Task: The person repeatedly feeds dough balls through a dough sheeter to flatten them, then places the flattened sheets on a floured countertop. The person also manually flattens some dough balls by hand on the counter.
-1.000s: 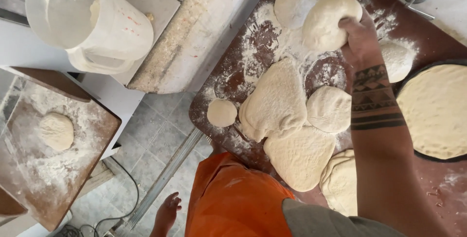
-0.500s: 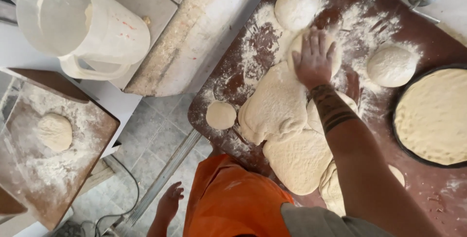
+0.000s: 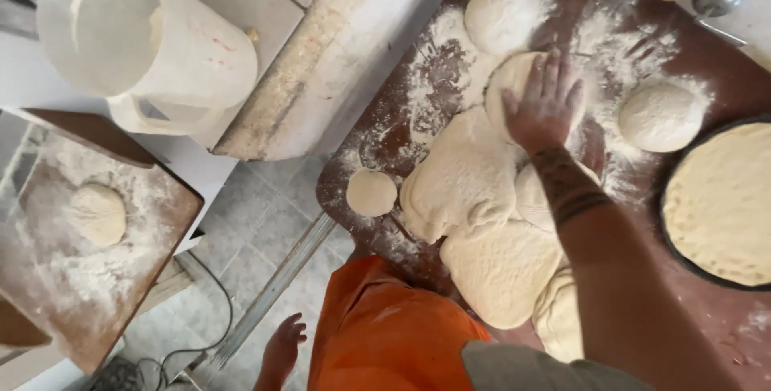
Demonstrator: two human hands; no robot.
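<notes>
Right hand (image 3: 544,106) flat, fingers spread, on one dough piece (image 3: 514,82); left hand (image 3: 283,348) empty, dangling.

Right hand (image 3: 544,102) reaching forward, palm down, fingers spread flat, tattooed forearm extending, left hand (image 3: 283,346) hanging low, fingers loosely curled

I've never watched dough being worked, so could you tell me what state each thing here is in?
Right hand: open, flat on a dough disc.
Left hand: empty, hanging by the leg.
Dough balls: round, unflattened.
Flat doughs: pressed out, overlapping.
Pan: filled with flat dough.
Board: floured.
Jug: upright, flour-coated inside.
</notes>
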